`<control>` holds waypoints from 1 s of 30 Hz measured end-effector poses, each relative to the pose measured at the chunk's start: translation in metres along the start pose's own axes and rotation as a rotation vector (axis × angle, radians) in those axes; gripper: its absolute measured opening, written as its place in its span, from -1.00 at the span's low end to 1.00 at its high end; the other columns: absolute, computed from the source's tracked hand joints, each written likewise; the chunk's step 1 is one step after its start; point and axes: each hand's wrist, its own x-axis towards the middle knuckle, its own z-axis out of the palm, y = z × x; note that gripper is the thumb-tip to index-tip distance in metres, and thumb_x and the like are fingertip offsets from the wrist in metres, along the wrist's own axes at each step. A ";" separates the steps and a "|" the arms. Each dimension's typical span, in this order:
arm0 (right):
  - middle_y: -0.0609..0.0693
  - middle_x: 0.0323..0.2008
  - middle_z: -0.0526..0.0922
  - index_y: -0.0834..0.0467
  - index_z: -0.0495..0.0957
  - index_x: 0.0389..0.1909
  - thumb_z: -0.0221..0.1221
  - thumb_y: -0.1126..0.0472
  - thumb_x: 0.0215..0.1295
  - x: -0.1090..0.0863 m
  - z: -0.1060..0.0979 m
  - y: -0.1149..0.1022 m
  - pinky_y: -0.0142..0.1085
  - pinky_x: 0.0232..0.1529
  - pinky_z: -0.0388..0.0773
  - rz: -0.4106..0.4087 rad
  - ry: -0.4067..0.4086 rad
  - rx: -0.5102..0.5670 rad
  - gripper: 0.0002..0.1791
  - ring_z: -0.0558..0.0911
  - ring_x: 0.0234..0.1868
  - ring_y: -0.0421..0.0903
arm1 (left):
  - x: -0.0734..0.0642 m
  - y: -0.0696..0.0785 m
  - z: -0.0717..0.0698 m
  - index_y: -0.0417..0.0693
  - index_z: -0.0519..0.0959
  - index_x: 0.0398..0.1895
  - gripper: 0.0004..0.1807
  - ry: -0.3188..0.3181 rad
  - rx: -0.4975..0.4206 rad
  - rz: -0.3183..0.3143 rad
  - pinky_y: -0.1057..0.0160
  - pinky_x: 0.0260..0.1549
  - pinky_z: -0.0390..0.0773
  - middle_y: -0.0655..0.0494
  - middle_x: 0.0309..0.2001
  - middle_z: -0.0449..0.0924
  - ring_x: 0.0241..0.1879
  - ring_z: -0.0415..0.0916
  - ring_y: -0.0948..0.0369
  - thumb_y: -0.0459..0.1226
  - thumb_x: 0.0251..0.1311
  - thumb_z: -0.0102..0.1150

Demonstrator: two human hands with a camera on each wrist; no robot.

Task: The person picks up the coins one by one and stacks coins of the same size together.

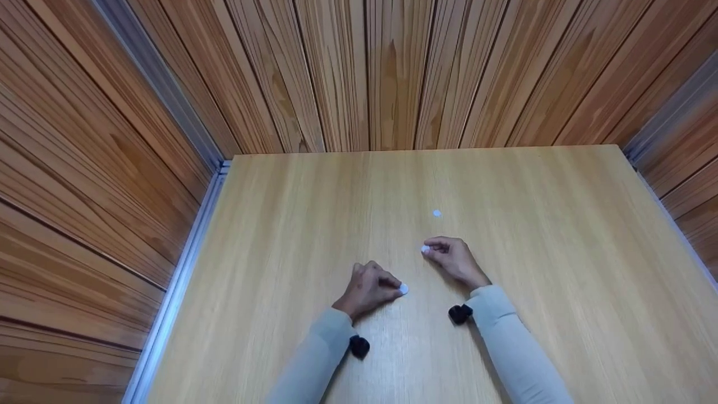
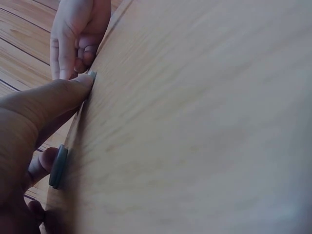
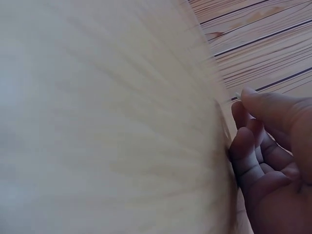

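On the left of the tabletop (image 1: 269,235), as I watch, the left hand (image 1: 366,287) pinches a white disc (image 1: 404,289) between thumb and finger, close to the surface. The left wrist view shows a second disc (image 2: 58,166), dark in that light, beside the lower fingers; whether they grip it, I cannot tell. To the right and farther forward, the right hand (image 1: 453,262) pinches a third disc (image 1: 425,249) between thumb and finger. Beyond that hand, a loose disc (image 1: 437,213) lies untouched on the tabletop.

Step in hand, by my judgement: handling the discs at the surface, one pinch per hand. Whether they are being set down or picked up is not determinable. For setting down, the next move calls for level lowering, then release without dragging. Caution: the second disc could be knocked by the left fingers.

Surroundings, left to right: a plank wall (image 1: 78,235); a metal rail (image 1: 174,280) along the table edge; a left sleeve (image 1: 317,353) and left wrist module (image 1: 359,347); a right wrist module (image 1: 460,315) and right sleeve (image 1: 513,336). Both modules sit low and may limit wrist clearance.
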 end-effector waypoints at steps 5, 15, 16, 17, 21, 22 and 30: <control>0.05 -0.15 0.71 0.28 0.65 0.03 0.26 0.23 0.37 -0.008 -0.001 0.001 -0.34 -0.16 0.48 0.011 -0.008 0.004 -0.71 0.60 -0.18 -0.11 | 0.001 0.000 -0.001 0.23 0.79 -0.25 -0.83 -0.016 -0.005 -0.019 0.19 -0.15 0.15 0.49 -0.36 0.56 -0.31 0.33 0.39 -0.03 0.10 0.46; 0.09 -0.11 0.70 0.28 0.67 0.00 0.27 0.22 0.37 -0.027 -0.003 0.001 -0.36 -0.17 0.47 -0.012 -0.032 -0.021 -0.73 0.59 -0.17 -0.09 | 0.001 0.000 0.000 0.23 0.80 -0.28 -0.85 -0.008 -0.021 -0.022 0.19 -0.15 0.15 0.51 -0.37 0.60 -0.31 0.35 0.40 -0.04 0.09 0.47; 0.09 -0.12 0.70 0.28 0.67 -0.01 0.27 0.22 0.36 -0.028 -0.003 0.002 -0.36 -0.18 0.47 -0.016 -0.034 -0.018 -0.73 0.58 -0.18 -0.09 | 0.001 0.000 0.000 0.23 0.80 -0.28 -0.85 -0.007 -0.022 -0.021 0.19 -0.16 0.14 0.51 -0.37 0.61 -0.31 0.35 0.40 -0.04 0.09 0.47; 0.09 -0.12 0.70 0.29 0.67 -0.01 0.28 0.22 0.36 -0.029 -0.003 0.003 -0.37 -0.20 0.47 -0.019 -0.035 -0.015 -0.72 0.58 -0.19 -0.09 | 0.001 0.000 0.000 0.23 0.80 -0.28 -0.85 -0.007 -0.023 -0.020 0.19 -0.16 0.14 0.51 -0.37 0.61 -0.31 0.35 0.40 -0.04 0.09 0.47; 0.10 -0.14 0.70 0.30 0.67 -0.03 0.28 0.24 0.35 -0.034 -0.003 0.004 -0.38 -0.23 0.46 -0.028 -0.036 -0.006 -0.74 0.57 -0.22 -0.10 | 0.001 0.000 0.000 0.22 0.80 -0.28 -0.86 -0.005 -0.028 -0.019 0.19 -0.16 0.14 0.52 -0.37 0.61 -0.31 0.35 0.40 -0.05 0.10 0.47; 0.10 -0.14 0.70 0.29 0.67 -0.03 0.28 0.24 0.35 -0.035 -0.003 0.005 -0.39 -0.24 0.45 -0.024 -0.036 -0.006 -0.74 0.57 -0.23 -0.10 | 0.001 0.000 0.000 0.22 0.80 -0.28 -0.86 -0.004 -0.030 -0.020 0.19 -0.16 0.14 0.53 -0.37 0.61 -0.31 0.34 0.40 -0.06 0.10 0.47; 0.04 -0.16 0.71 0.27 0.68 -0.03 0.28 0.24 0.35 -0.044 -0.003 0.003 -0.37 -0.20 0.47 -0.003 -0.045 -0.004 -0.75 0.59 -0.21 -0.12 | 0.001 0.000 0.000 0.24 0.80 -0.29 -0.86 -0.006 -0.047 -0.036 0.18 -0.17 0.13 0.54 -0.37 0.59 -0.31 0.34 0.41 -0.06 0.08 0.49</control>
